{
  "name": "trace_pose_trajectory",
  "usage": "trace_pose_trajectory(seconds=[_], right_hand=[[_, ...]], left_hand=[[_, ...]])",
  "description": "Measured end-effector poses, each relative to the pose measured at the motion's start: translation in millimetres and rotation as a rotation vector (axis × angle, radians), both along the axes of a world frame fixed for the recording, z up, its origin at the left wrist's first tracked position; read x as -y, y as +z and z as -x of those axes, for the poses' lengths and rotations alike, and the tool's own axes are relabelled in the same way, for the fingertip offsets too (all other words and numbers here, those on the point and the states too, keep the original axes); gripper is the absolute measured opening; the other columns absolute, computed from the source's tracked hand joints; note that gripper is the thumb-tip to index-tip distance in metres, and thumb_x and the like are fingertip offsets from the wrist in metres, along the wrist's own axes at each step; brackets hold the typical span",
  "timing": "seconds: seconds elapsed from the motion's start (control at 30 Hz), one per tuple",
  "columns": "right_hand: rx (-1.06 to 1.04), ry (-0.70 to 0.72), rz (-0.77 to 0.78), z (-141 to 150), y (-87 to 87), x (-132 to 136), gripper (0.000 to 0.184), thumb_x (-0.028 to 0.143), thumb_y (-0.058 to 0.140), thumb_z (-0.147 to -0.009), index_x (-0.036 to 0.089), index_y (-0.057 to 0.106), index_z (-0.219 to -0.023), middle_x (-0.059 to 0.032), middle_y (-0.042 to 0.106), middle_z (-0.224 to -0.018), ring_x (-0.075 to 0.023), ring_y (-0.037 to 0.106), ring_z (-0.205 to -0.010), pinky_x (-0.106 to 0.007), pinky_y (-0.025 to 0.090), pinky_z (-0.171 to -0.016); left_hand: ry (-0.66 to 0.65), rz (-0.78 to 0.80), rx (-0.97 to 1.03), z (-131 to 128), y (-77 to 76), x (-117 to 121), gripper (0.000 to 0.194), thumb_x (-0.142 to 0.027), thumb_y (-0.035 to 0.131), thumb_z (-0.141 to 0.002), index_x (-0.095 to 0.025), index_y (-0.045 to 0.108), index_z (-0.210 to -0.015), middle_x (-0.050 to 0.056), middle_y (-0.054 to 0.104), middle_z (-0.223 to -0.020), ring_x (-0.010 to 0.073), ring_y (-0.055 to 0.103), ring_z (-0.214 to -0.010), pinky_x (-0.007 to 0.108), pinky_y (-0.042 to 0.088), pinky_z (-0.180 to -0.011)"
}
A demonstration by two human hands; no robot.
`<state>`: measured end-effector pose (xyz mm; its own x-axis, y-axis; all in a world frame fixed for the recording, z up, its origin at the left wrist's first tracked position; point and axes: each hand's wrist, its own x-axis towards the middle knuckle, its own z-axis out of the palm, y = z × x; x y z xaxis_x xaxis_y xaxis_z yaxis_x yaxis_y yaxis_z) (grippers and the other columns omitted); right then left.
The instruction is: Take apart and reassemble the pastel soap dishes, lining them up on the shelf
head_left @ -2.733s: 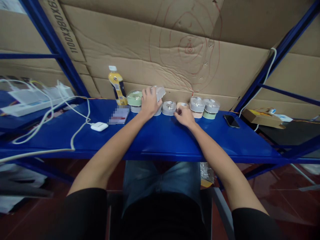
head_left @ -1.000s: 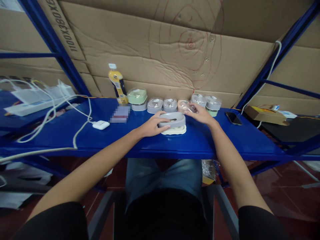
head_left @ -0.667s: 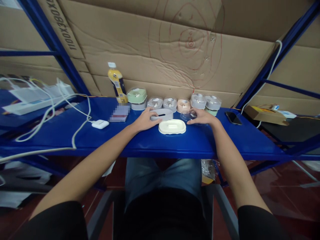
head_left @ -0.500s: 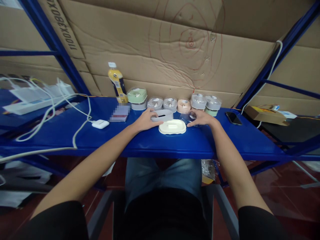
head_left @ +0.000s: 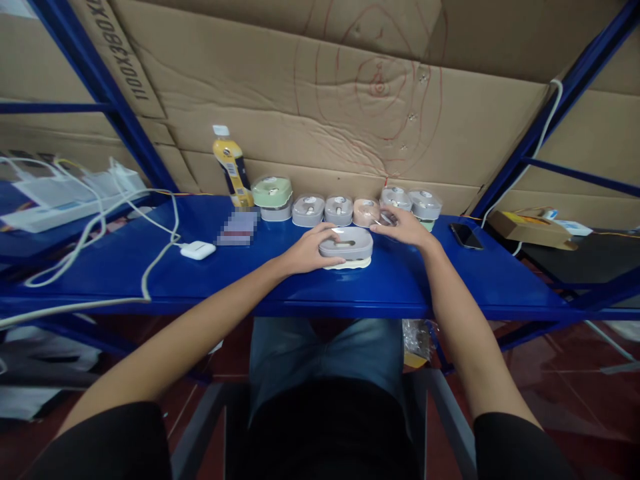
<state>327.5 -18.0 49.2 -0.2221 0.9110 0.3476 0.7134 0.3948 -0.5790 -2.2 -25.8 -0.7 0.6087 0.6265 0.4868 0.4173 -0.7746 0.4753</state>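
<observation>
My left hand grips the left end of a grey oval box body with a slot in its top. That body sits on or just over a cream base with a wavy rim, which now shows only as a strip along the front. In my right hand is a clear plastic cover, pinched between thumb and fingers and raised just behind the body's right end. The cover's outline is hard to make out against the peach box behind it.
Several lidded boxes, grey boxes and a green box among them, line the cardboard wall. A yellow bottle, a white case and cables lie left. A phone is at right.
My left hand has brought the grey body right and forward over the cream base, covering most of it. My right hand has lifted the clear cover up and slightly away.
</observation>
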Motion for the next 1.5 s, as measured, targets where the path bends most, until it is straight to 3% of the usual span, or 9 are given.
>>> trace_pose_trajectory(seconds=[0.2,0.4,0.6,0.9,1.0,1.13,1.23,1.33,1.5], right_hand=[[0.006,0.367,0.014,28,3.1,13,0.090,0.063,0.098,-0.069,0.027,0.076,-0.149,-0.0113,0.079,-0.147,-0.0377,0.072,-0.139,-0.059,0.053,-0.125],[0.087,0.401,-0.016,56,-6.0,18,0.089,0.063,0.098,-0.070,0.032,0.076,-0.150,-0.0094,0.079,-0.145,-0.0382,0.072,-0.135,-0.059,0.055,-0.121],[0.118,0.406,-0.036,65,-11.7,16,0.091,0.063,0.098,-0.071,0.033,0.074,-0.153,-0.0098,0.077,-0.145,-0.0393,0.071,-0.137,-0.061,0.054,-0.123],[0.104,0.452,0.031,61,-18.2,13,0.103,0.068,0.100,-0.069,0.033,0.067,-0.160,-0.0101,0.072,-0.157,-0.0396,0.066,-0.146,-0.062,0.049,-0.130],[0.009,0.332,-0.008,51,-12.7,11,0.101,0.080,0.091,-0.075,0.029,0.067,-0.159,-0.0139,0.071,-0.158,-0.0401,0.068,-0.143,-0.061,0.053,-0.126],[-0.227,0.005,-0.210,31,-1.3,2,0.082,0.089,0.041,-0.104,0.025,0.075,-0.142,-0.0152,0.079,-0.138,-0.0344,0.075,-0.128,-0.054,0.061,-0.115],[-0.304,-0.226,-0.318,16,2.0,-8,0.091,0.088,0.018,-0.108,0.024,0.077,-0.135,-0.0165,0.080,-0.128,-0.0341,0.077,-0.123,-0.054,0.062,-0.110],[-0.324,-0.366,-0.347,3,0.1,-18,0.096,0.086,0.011,-0.107,0.023,0.078,-0.132,-0.0178,0.081,-0.122,-0.0348,0.079,-0.118,-0.055,0.063,-0.107],[-0.407,-0.489,-0.363,-19,-6.4,-35,0.098,0.083,0.008,-0.108,0.019,0.080,-0.128,-0.0198,0.081,-0.113,-0.0370,0.080,-0.113,-0.060,0.062,-0.108]], left_hand=[[0.063,0.082,0.039,-6,-4.0,2,0.094,-0.064,0.095,-0.074,-0.019,0.055,-0.147,0.021,0.068,-0.151,0.0446,0.067,-0.142,0.061,0.055,-0.120],[0.065,0.138,0.068,-4,-13.2,-1,0.126,-0.070,0.100,-0.066,-0.022,0.039,-0.166,0.026,0.063,-0.159,0.0514,0.063,-0.148,0.069,0.055,-0.120],[0.074,0.113,0.041,-7,-14.6,-2,0.132,-0.067,0.101,-0.064,-0.019,0.037,-0.168,0.029,0.051,-0.171,0.0528,0.054,-0.157,0.069,0.048,-0.128],[-0.009,0.050,0.011,-2,-8.3,1,0.107,-0.059,0.096,-0.073,-0.022,0.048,-0.162,0.021,0.062,-0.163,0.0467,0.062,-0.151,0.062,0.051,-0.126],[0.107,0.015,0.045,0,-2.5,0,0.104,-0.056,0.096,-0.075,-0.022,0.050,-0.161,0.020,0.062,-0.163,0.0473,0.061,-0.151,0.064,0.048,-0.128],[0.361,-0.058,0.180,-18,17.2,-17,0.093,-0.051,0.094,-0.081,-0.024,0.049,-0.158,0.018,0.063,-0.158,0.0463,0.057,-0.151,0.066,0.045,-0.129],[0.533,0.013,0.199,-54,37.0,-40,0.086,-0.048,0.094,-0.084,-0.026,0.051,-0.154,0.018,0.065,-0.145,0.0477,0.058,-0.145,0.066,0.048,-0.123],[0.623,0.074,0.184,-100,52.6,-63,0.084,-0.042,0.096,-0.085,-0.020,0.052,-0.153,0.025,0.057,-0.149,0.0521,0.060,-0.143,0.065,0.048,-0.119],[0.753,0.085,0.151,-166,59.6,-80,0.079,-0.035,0.094,-0.090,-0.011,0.053,-0.152,0.034,0.054,-0.155,0.0542,0.057,-0.145,0.066,0.044,-0.121]])
